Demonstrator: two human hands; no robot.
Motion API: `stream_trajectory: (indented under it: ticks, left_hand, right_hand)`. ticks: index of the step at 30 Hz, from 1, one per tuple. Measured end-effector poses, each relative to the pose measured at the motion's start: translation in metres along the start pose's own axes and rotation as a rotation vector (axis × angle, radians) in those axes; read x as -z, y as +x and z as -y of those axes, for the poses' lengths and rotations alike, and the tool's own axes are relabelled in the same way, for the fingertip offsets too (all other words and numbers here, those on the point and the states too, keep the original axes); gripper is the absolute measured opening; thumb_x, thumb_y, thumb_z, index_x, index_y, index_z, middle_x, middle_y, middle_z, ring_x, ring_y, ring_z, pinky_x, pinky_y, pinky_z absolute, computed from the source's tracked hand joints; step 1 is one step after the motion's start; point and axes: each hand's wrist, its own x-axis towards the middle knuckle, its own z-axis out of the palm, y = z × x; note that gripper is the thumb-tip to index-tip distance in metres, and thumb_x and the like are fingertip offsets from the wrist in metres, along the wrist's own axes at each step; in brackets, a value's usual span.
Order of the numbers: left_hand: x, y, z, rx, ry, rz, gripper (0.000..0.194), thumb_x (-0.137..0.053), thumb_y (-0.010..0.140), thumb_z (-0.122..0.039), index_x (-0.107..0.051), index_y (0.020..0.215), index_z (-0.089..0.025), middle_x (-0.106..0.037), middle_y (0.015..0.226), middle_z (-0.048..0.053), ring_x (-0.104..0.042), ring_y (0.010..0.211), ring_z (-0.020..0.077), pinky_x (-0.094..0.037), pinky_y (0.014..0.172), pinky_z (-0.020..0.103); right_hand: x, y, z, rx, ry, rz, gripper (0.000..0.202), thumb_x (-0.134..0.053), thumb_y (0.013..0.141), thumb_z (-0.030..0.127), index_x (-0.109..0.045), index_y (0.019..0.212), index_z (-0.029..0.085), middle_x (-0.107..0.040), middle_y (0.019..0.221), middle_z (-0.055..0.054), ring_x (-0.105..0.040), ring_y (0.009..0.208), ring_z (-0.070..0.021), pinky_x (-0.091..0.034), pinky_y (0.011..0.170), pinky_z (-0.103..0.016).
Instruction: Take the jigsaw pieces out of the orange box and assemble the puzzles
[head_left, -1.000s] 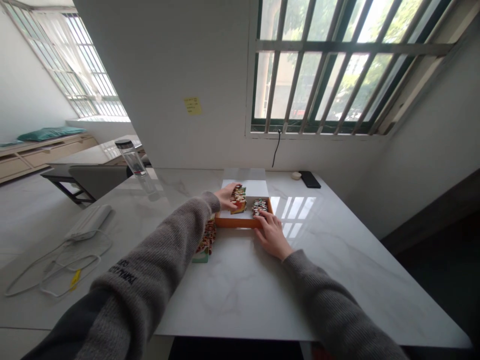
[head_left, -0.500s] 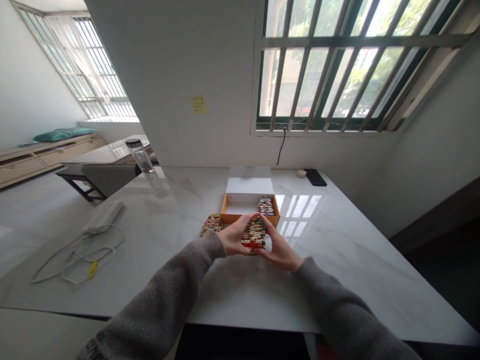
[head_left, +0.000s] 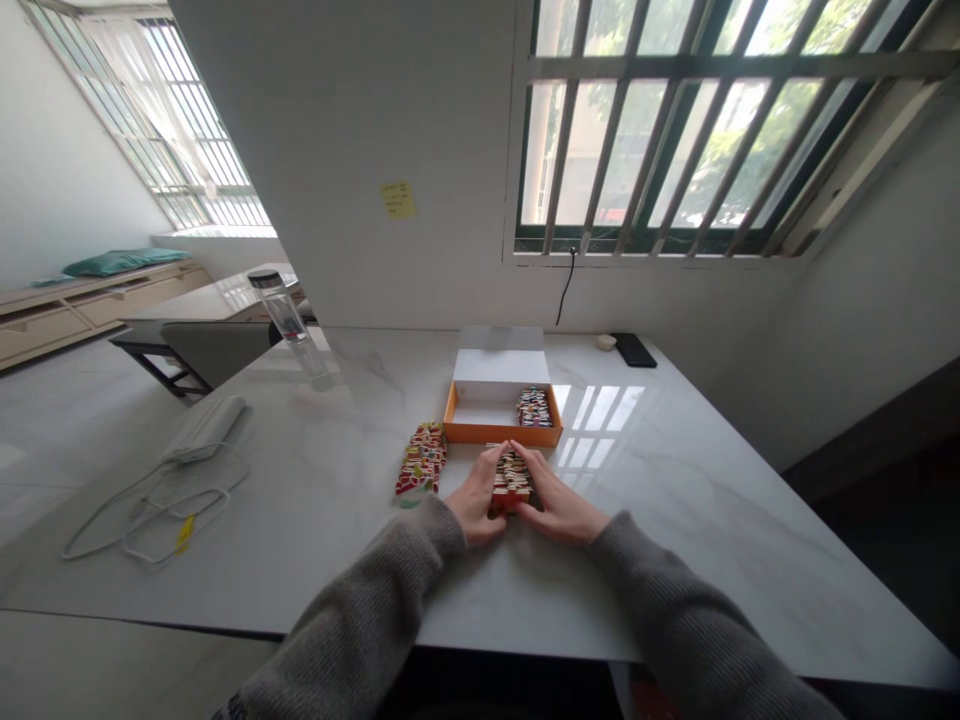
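Observation:
My left hand (head_left: 477, 505) and my right hand (head_left: 561, 508) cup a stack of thin colourful card-like pieces (head_left: 511, 476) from both sides, fingertips meeting at its far end and thumbs at the near end. The stack seems to rest on the table, pale and red edges facing up. Left of it lies another spread stack of red, white and green pieces (head_left: 421, 462), apart from my hands. Just beyond stands an orange box (head_left: 495, 435) with its white lid folded back. A third stack (head_left: 533, 408) sits in the box's right end.
A white power bank-like block (head_left: 210, 428) with a looped cable (head_left: 154, 525) and yellow tag lies at left. At the back left is a clear bottle (head_left: 279, 308). A black phone (head_left: 634, 350) and a small white case (head_left: 605, 342) are at the back right.
Both hands have drawn slightly nearer to me with the stack and flattened against its sides. More of the left stack shows. The view has shifted a little.

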Motion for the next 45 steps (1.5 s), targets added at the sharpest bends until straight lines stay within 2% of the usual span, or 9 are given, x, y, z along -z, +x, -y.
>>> stream_trajectory:
  ticks: [5,12,15,18,23,29,36,40,45]
  left_hand:
    - [-0.004,0.001,0.000,0.091,0.039,-0.046,0.114,-0.062,0.065,-0.009,0.006,0.156,-0.023,-0.020,0.154,0.017,-0.022,0.147,0.0357,-0.023,0.122,0.059]
    - [-0.005,0.001,0.002,0.143,0.115,-0.074,0.101,-0.062,0.070,-0.014,-0.007,0.155,-0.020,-0.020,0.155,0.019,-0.022,0.147,0.0369,-0.023,0.122,0.058]
    - [0.000,0.000,-0.005,0.165,0.176,-0.098,0.096,-0.060,0.071,-0.014,-0.014,0.154,-0.021,-0.017,0.157,0.018,-0.021,0.147,0.0379,-0.023,0.121,0.059]
    - [0.010,0.001,-0.019,0.100,0.212,-0.198,0.085,-0.058,0.073,-0.015,-0.024,0.151,-0.023,-0.026,0.154,0.014,-0.028,0.143,0.0349,-0.026,0.120,0.055]
    - [0.020,0.004,-0.034,-0.009,0.221,-0.340,0.061,-0.055,0.077,-0.016,-0.046,0.136,-0.023,-0.048,0.132,0.012,-0.045,0.126,0.0307,-0.038,0.111,0.048]
    - [0.017,0.004,-0.027,-0.042,0.239,-0.338,0.046,-0.053,0.081,-0.013,-0.055,0.127,-0.019,-0.055,0.124,0.012,-0.050,0.116,0.0277,-0.043,0.104,0.044]
    - [0.017,0.004,-0.030,-0.065,0.243,-0.341,0.037,-0.052,0.085,-0.015,-0.061,0.120,-0.019,-0.058,0.118,0.011,-0.052,0.111,0.0263,-0.045,0.101,0.043]
    - [0.039,0.007,-0.037,-0.018,0.206,-0.451,0.027,-0.052,0.089,-0.019,-0.065,0.112,-0.019,-0.060,0.109,0.009,-0.055,0.105,0.0244,-0.046,0.096,0.040]
    - [0.100,0.017,-0.023,0.079,0.177,-0.548,0.021,-0.050,0.091,-0.023,-0.068,0.101,-0.019,-0.064,0.100,0.006,-0.058,0.100,0.0217,-0.047,0.094,0.036]
  right_hand:
    - [-0.007,0.003,-0.003,-0.071,-0.021,-0.076,0.079,-0.056,0.091,0.025,-0.014,0.158,0.024,-0.035,0.149,-0.013,-0.037,0.142,-0.0261,-0.033,0.119,-0.044]
    - [-0.011,0.008,-0.023,-0.198,-0.104,-0.139,0.078,-0.063,0.088,0.038,-0.028,0.155,0.019,-0.052,0.141,-0.018,-0.048,0.131,-0.0338,-0.038,0.111,-0.055]
    - [-0.012,0.010,-0.023,-0.290,-0.103,-0.165,0.080,-0.065,0.085,0.039,-0.030,0.154,0.018,-0.053,0.141,-0.018,-0.048,0.130,-0.0356,-0.037,0.110,-0.057]
    - [-0.018,0.014,-0.018,-0.342,-0.077,-0.167,0.079,-0.064,0.085,0.040,-0.031,0.153,0.017,-0.053,0.141,-0.018,-0.050,0.127,-0.0348,-0.036,0.110,-0.056]
    - [-0.031,0.022,-0.010,-0.321,-0.128,-0.148,0.077,-0.061,0.087,0.033,-0.027,0.154,0.020,-0.051,0.145,-0.015,-0.050,0.125,-0.0336,-0.035,0.108,-0.056]
    - [-0.029,0.025,-0.006,-0.275,-0.281,-0.109,0.078,-0.060,0.087,0.031,-0.024,0.156,0.021,-0.057,0.129,-0.013,-0.049,0.116,-0.0316,-0.039,0.101,-0.050]
    - [-0.022,0.017,-0.004,-0.205,-0.237,-0.158,0.076,-0.062,0.087,0.037,-0.027,0.154,0.024,-0.055,0.125,-0.012,-0.050,0.115,-0.0306,-0.041,0.101,-0.049]
    - [-0.006,0.013,-0.008,-0.152,-0.097,-0.320,0.051,-0.054,0.094,0.037,-0.044,0.142,0.021,-0.060,0.104,-0.009,-0.058,0.097,-0.0244,-0.048,0.092,-0.042]
    - [0.018,0.011,-0.028,-0.154,-0.187,-0.502,0.032,-0.047,0.094,0.024,-0.058,0.124,0.020,-0.057,0.083,-0.004,-0.056,0.078,-0.0210,-0.048,0.080,-0.038]
